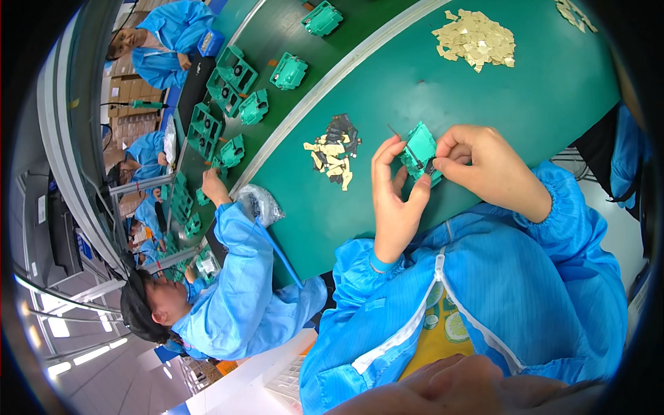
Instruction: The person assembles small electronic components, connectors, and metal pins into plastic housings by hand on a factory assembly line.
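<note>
Above the green table, close in front of me, both hands meet at a green plastic housing that is tilted, with a dark strip across its face. My left hand grips it from the left and below, fingers behind and thumb at its lower edge. At the lower right corner, the thumb and forefinger of my right hand pinch a small black piece against the housing; the fingertips partly hide it. A thin dark strip or wire sticks out at the upper left of the housing.
Left of my hands lies a pile of black and cream pieces; farther off is a heap of cream pieces. A clear bag sits by a co-worker's arm. Beyond a pale rail, a line carries several green housings.
</note>
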`<state>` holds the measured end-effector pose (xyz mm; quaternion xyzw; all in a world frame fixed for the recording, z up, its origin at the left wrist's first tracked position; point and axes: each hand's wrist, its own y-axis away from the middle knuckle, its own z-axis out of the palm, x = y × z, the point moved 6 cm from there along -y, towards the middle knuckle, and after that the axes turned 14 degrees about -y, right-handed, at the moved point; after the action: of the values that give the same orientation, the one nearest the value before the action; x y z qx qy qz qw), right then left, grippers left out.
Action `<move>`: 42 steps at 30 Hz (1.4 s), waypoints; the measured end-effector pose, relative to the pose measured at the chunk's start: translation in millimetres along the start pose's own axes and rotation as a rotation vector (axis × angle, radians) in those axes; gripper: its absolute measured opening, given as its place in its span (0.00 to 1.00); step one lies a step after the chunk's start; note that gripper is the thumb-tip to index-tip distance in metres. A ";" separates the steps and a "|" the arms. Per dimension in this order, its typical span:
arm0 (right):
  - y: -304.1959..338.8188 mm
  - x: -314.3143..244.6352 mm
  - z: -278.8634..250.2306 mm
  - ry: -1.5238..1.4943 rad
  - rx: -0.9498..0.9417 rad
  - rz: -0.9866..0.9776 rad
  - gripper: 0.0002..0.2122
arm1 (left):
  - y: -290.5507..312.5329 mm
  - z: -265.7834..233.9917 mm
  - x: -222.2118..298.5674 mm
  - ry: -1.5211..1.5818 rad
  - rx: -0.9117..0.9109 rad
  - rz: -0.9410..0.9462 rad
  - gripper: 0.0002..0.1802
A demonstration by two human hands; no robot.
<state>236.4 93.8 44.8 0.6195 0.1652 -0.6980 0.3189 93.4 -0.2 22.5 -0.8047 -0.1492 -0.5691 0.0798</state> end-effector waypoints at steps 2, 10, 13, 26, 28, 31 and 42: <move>0.1 0.9 1.1 0.003 -0.013 0.004 0.07 | 0.4 -0.2 1.2 0.005 0.001 0.004 0.32; -0.5 1.0 1.2 -0.003 -0.022 -0.008 0.07 | -2.0 0.7 -0.5 0.031 -0.002 0.028 0.32; 0.2 -0.4 3.8 0.015 -0.016 -0.022 0.07 | -1.6 -0.2 -0.3 0.027 -0.005 0.056 0.32; 4.4 -1.6 6.1 0.071 0.010 -0.034 0.06 | -0.3 -0.9 4.2 -0.042 -0.021 0.017 0.32; 5.2 -5.2 5.5 0.106 0.025 -0.023 0.07 | -2.0 -1.5 4.3 -0.050 -0.030 0.016 0.32; 7.1 -5.5 7.2 0.122 0.022 -0.089 0.07 | -3.7 -3.8 -0.5 -0.063 -0.050 0.045 0.34; 9.9 -4.1 12.2 0.019 0.043 -0.115 0.06 | 6.1 -4.3 3.4 -0.093 -0.008 0.113 0.38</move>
<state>233.7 79.8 52.5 0.6222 0.1884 -0.7128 0.2631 92.6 -6.7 27.3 -0.8378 -0.1047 -0.5261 0.1016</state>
